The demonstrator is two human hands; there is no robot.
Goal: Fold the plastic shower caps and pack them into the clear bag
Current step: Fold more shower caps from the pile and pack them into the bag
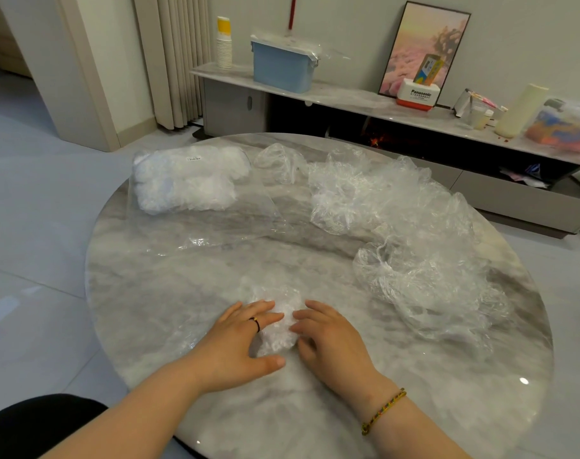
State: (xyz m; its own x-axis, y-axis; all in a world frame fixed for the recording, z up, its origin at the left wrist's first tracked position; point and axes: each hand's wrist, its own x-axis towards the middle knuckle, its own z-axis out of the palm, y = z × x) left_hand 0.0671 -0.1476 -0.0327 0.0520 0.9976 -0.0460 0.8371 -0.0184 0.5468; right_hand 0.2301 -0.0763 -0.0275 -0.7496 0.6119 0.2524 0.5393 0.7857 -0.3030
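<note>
A folded, bunched shower cap (279, 321) lies on the round marble table (315, 409) near its front edge. My left hand (240, 346) presses on its left side with straight fingers, thumb stretched along the table below it. My right hand (328, 339) presses on its right side. The clear bag (195, 207) lies at the back left, its far end stuffed with folded white caps (185, 182), its open end flat toward me. Loose crumpled caps lie at the right (427, 289) and back right (374, 193).
Behind the table runs a low marble-topped cabinet (348, 94) with a blue lidded box (283, 64), stacked paper cups (224, 44), a framed picture (424, 51) and a Panasonic box (417, 94). Curtains (176, 58) hang at the back left. Tiled floor surrounds the table.
</note>
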